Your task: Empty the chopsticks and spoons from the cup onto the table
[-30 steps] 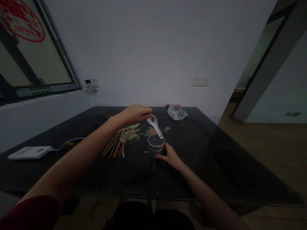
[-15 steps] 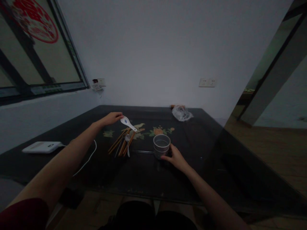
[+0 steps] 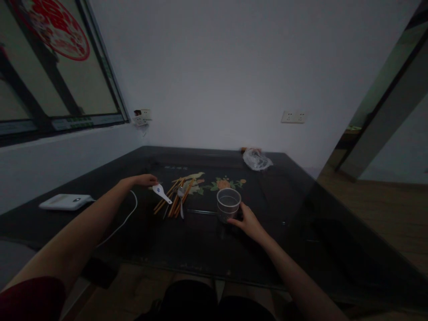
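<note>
My left hand [image 3: 144,180] reaches out low over the dark table [image 3: 200,240] and pinches the bowl end of a white ceramic spoon [image 3: 161,193], whose handle points toward a loose pile of orange chopsticks [image 3: 174,198]. A metal spoon [image 3: 181,201] lies among the chopsticks. My right hand [image 3: 247,220] rests against the right side of a small pale cup [image 3: 228,204] that stands upright on the table, fingers curled round its base.
A white flat device [image 3: 65,201] with a white cable [image 3: 125,218] lies at the table's left. A crumpled clear plastic bag [image 3: 257,159] sits at the far edge by the wall. A flower pattern [image 3: 227,183] is inlaid in the tabletop. A window is at left.
My left hand has carried the white spoon away from above the cup, leftward and down to the table beside the chopsticks. The right hand has stayed on the cup.
</note>
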### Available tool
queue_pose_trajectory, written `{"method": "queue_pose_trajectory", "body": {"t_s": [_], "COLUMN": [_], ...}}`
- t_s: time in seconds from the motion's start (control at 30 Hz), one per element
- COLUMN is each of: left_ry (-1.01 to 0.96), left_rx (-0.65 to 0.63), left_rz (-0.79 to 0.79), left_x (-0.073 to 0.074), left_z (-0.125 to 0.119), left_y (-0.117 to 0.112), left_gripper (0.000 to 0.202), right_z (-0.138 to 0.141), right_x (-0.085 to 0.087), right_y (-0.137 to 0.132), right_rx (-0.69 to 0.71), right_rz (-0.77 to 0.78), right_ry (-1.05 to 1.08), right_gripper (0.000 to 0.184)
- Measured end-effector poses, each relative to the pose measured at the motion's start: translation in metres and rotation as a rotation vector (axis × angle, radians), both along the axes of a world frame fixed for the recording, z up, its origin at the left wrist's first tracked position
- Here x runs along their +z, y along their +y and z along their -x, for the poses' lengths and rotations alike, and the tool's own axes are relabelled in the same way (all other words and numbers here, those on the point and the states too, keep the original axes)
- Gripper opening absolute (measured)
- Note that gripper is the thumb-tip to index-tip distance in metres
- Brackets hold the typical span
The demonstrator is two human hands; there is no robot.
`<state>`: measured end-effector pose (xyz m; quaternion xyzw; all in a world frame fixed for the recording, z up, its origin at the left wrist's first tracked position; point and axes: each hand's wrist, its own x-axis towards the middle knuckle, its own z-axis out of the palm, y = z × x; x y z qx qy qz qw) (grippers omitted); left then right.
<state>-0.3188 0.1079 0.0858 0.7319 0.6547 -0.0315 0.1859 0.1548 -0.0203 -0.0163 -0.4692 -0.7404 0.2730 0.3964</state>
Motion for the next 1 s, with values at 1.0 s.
{"method": "queue_pose_trajectory", "body": {"t_s": [1.0], "left_ry": [0.028], "left_rx": [0.163], "left_rz": [-0.195], "left_x": [-0.052], "left_z": [-0.051], "left_y": [-0.002], "left_gripper": [0.037], "right_z": [0.001], "right_x": [0.000], "right_y": [-0.001], "right_rx": [0.011], "right_rz": [-0.001], "right_ry": [-0.003], "right_gripper": [0.065]}}
